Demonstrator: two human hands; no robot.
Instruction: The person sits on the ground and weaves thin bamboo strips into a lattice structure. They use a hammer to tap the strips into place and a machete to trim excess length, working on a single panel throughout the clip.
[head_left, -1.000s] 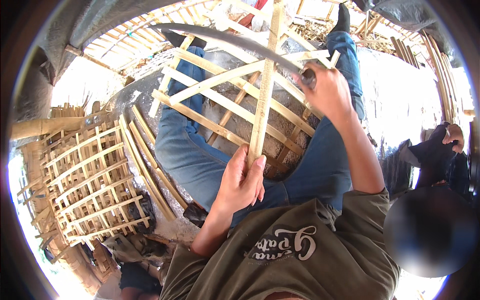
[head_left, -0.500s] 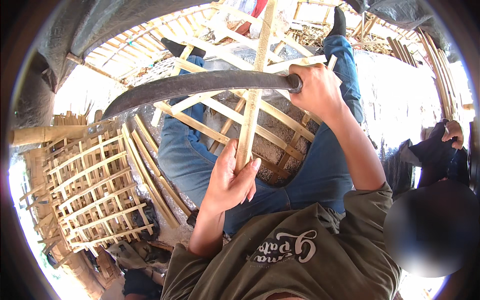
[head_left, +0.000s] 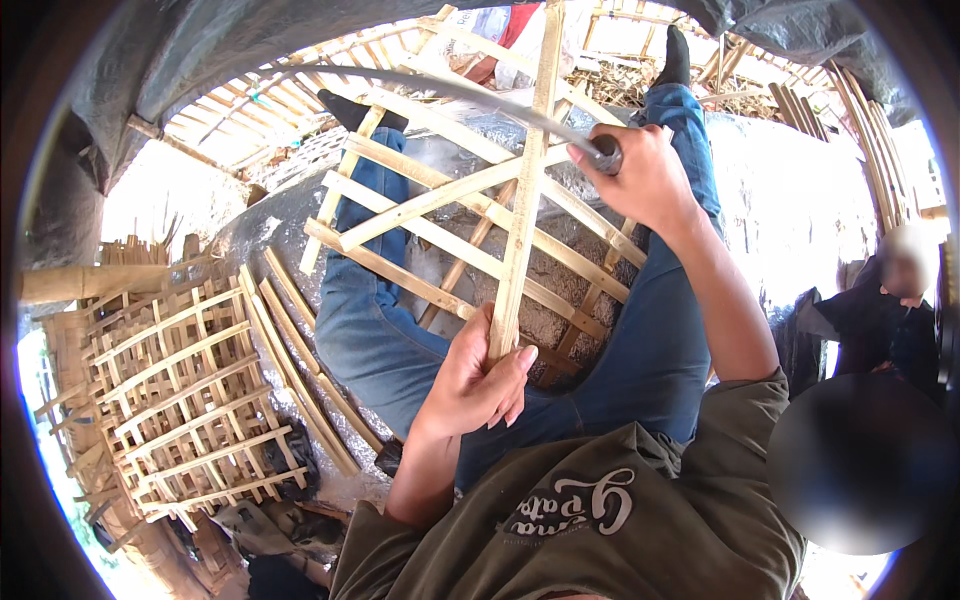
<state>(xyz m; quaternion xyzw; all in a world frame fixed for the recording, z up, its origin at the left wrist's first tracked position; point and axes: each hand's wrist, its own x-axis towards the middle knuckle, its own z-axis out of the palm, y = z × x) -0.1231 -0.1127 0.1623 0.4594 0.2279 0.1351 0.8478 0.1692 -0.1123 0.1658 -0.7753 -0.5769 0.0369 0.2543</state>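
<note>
My left hand (head_left: 475, 375) is closed round the near end of a long split bamboo strip (head_left: 517, 262), thumb along its side. The strip points away from me, over a bamboo lattice (head_left: 415, 228) of crossed slats between my outstretched legs. My right hand (head_left: 645, 175) grips the handle of a machete (head_left: 480, 97), whose dark curved blade reaches to the far left, seen nearly edge-on. The blade crosses the strip's far part; whether they touch, I cannot tell. A shorter slat (head_left: 430, 203) lies slantwise across the lattice.
At left stand finished-looking bamboo lattices (head_left: 185, 400), with loose bamboo strips (head_left: 300, 370) beside them. Bamboo poles (head_left: 870, 140) lean at the far right. Another person (head_left: 885, 310) sits at right. Dark plastic sheeting (head_left: 250, 45) hangs above.
The machete has swung up and away, its blade turning from broadside to nearly edge-on. My left hand and the strip's near end have shifted slightly toward me and right.
</note>
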